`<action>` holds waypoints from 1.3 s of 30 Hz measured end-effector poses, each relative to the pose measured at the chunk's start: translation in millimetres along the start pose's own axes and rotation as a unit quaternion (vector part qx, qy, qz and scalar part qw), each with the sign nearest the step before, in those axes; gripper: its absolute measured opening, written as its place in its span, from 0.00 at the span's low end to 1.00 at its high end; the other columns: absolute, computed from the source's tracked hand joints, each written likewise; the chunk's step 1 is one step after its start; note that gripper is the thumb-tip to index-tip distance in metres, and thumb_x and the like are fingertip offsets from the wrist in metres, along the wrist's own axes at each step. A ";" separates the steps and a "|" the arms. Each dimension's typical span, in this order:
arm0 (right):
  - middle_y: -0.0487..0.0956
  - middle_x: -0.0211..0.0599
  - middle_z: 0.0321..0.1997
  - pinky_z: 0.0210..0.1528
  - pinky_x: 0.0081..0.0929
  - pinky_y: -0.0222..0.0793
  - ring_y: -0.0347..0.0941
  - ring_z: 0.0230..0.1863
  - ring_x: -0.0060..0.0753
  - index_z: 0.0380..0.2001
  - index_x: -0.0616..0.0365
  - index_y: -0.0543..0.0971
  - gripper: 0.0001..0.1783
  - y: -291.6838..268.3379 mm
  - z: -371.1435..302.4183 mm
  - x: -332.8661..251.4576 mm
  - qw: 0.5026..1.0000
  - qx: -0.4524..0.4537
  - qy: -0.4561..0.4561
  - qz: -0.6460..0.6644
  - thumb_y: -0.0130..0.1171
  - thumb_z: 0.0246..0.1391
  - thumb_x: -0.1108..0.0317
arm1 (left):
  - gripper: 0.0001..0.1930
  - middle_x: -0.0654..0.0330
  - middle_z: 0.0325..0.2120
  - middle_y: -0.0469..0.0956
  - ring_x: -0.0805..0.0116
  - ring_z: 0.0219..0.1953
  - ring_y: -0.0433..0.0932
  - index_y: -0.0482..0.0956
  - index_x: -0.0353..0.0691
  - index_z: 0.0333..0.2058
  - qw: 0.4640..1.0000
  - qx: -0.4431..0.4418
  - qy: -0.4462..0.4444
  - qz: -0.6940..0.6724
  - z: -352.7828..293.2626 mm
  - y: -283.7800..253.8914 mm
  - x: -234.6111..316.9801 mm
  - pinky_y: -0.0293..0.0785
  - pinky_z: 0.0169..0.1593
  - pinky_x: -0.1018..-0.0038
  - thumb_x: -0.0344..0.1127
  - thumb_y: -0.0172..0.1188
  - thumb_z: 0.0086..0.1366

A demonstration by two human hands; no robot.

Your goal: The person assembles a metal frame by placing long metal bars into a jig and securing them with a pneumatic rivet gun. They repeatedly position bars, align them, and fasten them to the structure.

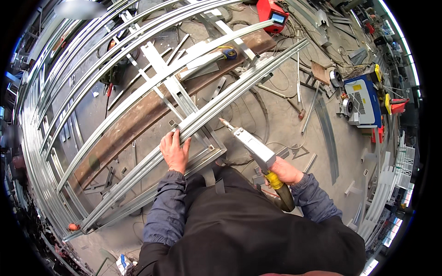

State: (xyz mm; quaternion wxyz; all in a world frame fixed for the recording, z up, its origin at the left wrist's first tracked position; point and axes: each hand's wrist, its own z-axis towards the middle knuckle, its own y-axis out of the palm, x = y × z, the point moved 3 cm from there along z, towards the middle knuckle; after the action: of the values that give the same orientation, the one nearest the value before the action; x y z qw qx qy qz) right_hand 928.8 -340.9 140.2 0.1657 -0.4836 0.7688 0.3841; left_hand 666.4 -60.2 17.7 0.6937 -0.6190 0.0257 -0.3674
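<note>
My right hand (pixel 286 172) is closed round the grip of a welding gun (pixel 254 146) with a silver body, a copper-coloured tip and yellow tape round its base. The gun's tip points up and left, a short gap away from a long shiny metal rail (pixel 248 83). My left hand (pixel 175 152) lies on the near side of that rail, fingers and thumb spread over it. The rail slants from lower left to upper right over a metal crosspiece (pixel 180 95). Below it, a corner joint of the frame (pixel 212 148) shows close to my legs.
Several curved metal rails (pixel 117 105) fill the left side. A rusty beam (pixel 138 115) runs beneath them, with a tape measure (pixel 229 54) near its far end. A red machine (pixel 272 17) stands at the back, a blue-and-white machine (pixel 363 102) at the right. A hammer (pixel 300 113) lies among cables and offcuts.
</note>
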 end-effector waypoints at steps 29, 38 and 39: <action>0.81 0.55 0.59 0.63 0.44 0.73 0.78 0.60 0.57 0.74 0.55 0.68 0.40 20.0 89.6 -79.7 0.850 -0.087 -0.034 -0.518 0.61 0.68 0.44 | 0.18 0.59 0.48 0.78 0.53 0.50 0.76 0.88 0.60 0.49 0.999 0.015 0.050 -0.002 0.3 3.6 -6.7 0.71 0.53 0.57 0.38 0.73 0.58; 0.81 0.55 0.55 0.62 0.45 0.74 0.78 0.58 0.56 0.72 0.52 0.71 0.38 17.3 89.4 -82.1 0.844 -0.082 -0.039 -0.528 0.61 0.68 0.41 | 0.19 0.59 0.49 0.77 0.53 0.51 0.76 0.88 0.60 0.49 0.999 0.012 0.041 -0.005 0.5 3.6 -5.3 0.70 0.54 0.56 0.38 0.74 0.57; 0.81 0.54 0.54 0.61 0.45 0.74 0.78 0.58 0.56 0.71 0.52 0.72 0.38 17.6 89.3 -82.0 0.843 -0.081 -0.041 -0.531 0.61 0.68 0.41 | 0.19 0.59 0.49 0.77 0.53 0.51 0.76 0.88 0.61 0.49 0.999 0.012 0.041 -0.004 0.5 3.7 -5.2 0.70 0.54 0.56 0.38 0.74 0.57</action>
State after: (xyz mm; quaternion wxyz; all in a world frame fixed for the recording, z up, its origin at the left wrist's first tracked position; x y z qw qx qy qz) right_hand 942.2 -219.1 141.1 0.3359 -0.8134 0.3533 0.3175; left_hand 664.6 -57.1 12.4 0.6977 -0.5952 0.0472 -0.3959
